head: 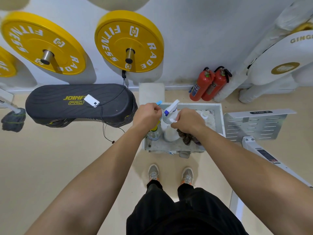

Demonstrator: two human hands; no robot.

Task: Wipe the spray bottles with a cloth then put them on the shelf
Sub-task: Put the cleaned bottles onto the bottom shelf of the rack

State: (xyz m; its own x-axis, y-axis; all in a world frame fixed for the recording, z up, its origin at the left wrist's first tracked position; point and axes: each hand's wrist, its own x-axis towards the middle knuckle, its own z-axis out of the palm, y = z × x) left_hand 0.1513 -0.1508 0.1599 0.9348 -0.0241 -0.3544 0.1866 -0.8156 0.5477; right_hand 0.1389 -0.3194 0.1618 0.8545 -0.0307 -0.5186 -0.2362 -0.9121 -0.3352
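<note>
Both hands over the white tray-like shelf (220, 116) on the floor. Right hand (188, 120) grip closed on a dark cloth (187, 139), pressed against the white spray bottle (170, 131) standing upright in the shelf. Left hand (147, 114) fisted just beside the bottle's blue-and-white trigger head (171, 108); cannot tell what it holds.

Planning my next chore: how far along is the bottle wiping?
Nothing clearly finished. In hand: right hand grips the white spray bottle with a dark cloth beneath; left hand is closed beside it. Left: the yellow-capped bottle, shelving.
</note>
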